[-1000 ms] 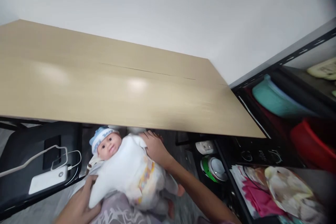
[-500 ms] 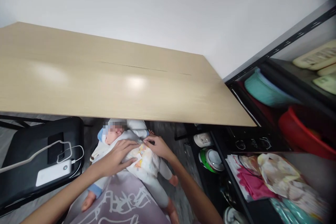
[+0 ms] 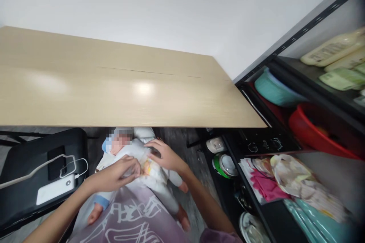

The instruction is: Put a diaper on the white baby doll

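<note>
A baby-sized figure, perhaps a doll, lies face up across my lap in white clothes with blue cuffs. Round its hips is a white diaper with a yellow and orange print on the front. My left hand is curled at the diaper's near side, its fingers and thumb closed on the edge. Over the belly and the diaper's upper front, my right hand rests with fingers apart. Part of the diaper's waist is hidden beneath both hands.
A wooden table overhangs the figure's head. On the left, a black chair holds a white power bank with a cable. On the right, a black shelf carries a red basin, a teal basin and folded cloths.
My left hand has drawn back from lying flat on the belly and curled its fingers. My right hand has shifted left and spread over the front. The view has shifted slightly.
</note>
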The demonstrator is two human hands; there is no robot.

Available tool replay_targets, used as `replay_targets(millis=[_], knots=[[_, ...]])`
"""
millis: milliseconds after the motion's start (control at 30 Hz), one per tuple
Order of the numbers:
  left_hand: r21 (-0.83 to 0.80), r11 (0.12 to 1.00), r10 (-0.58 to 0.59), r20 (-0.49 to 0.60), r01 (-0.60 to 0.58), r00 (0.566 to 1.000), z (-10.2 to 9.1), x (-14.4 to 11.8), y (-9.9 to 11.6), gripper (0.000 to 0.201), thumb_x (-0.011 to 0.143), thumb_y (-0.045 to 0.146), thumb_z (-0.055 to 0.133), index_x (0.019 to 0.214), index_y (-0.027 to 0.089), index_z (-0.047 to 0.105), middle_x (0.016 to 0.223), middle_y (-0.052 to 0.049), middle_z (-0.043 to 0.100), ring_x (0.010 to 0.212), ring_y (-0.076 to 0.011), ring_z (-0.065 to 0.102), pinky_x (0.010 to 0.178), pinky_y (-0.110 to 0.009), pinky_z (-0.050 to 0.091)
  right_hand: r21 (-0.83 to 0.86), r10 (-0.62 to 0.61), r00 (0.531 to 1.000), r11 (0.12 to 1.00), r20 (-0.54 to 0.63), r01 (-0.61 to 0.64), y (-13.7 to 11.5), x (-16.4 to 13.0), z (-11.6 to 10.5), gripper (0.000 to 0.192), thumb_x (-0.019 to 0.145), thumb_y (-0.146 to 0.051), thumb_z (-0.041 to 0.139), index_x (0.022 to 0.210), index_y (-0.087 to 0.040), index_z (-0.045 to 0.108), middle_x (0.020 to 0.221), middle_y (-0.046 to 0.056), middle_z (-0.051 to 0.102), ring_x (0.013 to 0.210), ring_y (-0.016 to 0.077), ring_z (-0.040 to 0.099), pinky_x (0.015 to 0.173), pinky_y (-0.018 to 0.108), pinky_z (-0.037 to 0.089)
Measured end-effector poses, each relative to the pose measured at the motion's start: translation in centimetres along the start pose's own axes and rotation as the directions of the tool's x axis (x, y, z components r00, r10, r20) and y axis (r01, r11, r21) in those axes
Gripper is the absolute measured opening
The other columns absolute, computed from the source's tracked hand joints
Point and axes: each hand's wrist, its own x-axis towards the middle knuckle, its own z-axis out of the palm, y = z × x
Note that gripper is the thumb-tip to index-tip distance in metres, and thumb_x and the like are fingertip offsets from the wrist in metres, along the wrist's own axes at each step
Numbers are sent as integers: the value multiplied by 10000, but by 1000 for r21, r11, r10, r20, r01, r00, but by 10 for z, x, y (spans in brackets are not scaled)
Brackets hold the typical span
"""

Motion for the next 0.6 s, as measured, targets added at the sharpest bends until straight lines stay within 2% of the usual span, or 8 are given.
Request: replay_targets(millis=[67,133,267,367,400,467,533,600], knots=[[-22,999,-47,110,50,993,-5,-16,4,205,1151,404,610,1125,245,737,1130,-40,781,1090,-227,708,951,-319,550,-62,-49,993,997,106,56,-18,-1,-2,312,1118,-373,713,1397,-241,757,1399,109,761,1342,255,696,1203,399,527],[-3,997,-74,155,75,985,-9,-26,5,186,1126,394,644,1082,245,746,1104,-35,793,1103,-238,707,933,-315,544,-130,1,989,991,150,18,-25,-6,-8,239,1125,-393,699,1273,-232,796,1192,76,807,1165,243,733,1088,360,548],[44,995,-92,54,90,994,-5,-9,2,315,1155,505,588,1107,229,732,1083,-56,774,1106,-260,687,976,-361,546,-121,259,948,963,184,-240,-15,-39,-33,470,1192,-471,492,990,-222,835,811,15,762,758,191,662,793,302,485],[210,977,-21,-45,30,999,14,51,0,361,1139,534,617,1200,199,737,1190,-108,776,1160,-295,676,1102,-457,521,-70,425,884,905,196,-420,0,-72,-39,617,1194,-523,379,945,-210,848,794,35,775,737,201,672,741,308,447],[301,954,4,-17,2,1000,23,78,0,364,1089,500,703,1266,183,741,1291,-141,773,1253,-332,661,1167,-502,491,-75,456,865,889,210,-451,4,-82,-36,585,1174,-534,412,946,-212,844,794,38,778,746,210,682,734,310,443],[459,888,-71,213,-36,974,45,134,0,506,944,438,872,1339,142,757,1412,-209,760,1392,-407,629,1215,-551,476,-102,501,835,865,229,-491,13,-100,-21,436,1098,-528,542,943,-230,819,762,34,765,733,227,689,717,323,441],[480,877,-145,332,-35,932,67,180,-2,462,797,472,990,1077,136,841,1132,-203,838,1263,-439,715,1101,-534,565,-102,546,810,837,212,-538,22,-114,-2,273,1002,-485,649,922,-261,782,746,35,761,715,253,707,710,352,457],[488,873,-195,371,-11,908,84,205,-5,400,727,483,1032,878,165,841,868,-150,823,1068,-422,780,1004,-524,611,-72,589,791,807,163,-586,30,-127,17,185,925,-448,692,858,-281,732,765,48,771,727,282,734,712,381,485]])
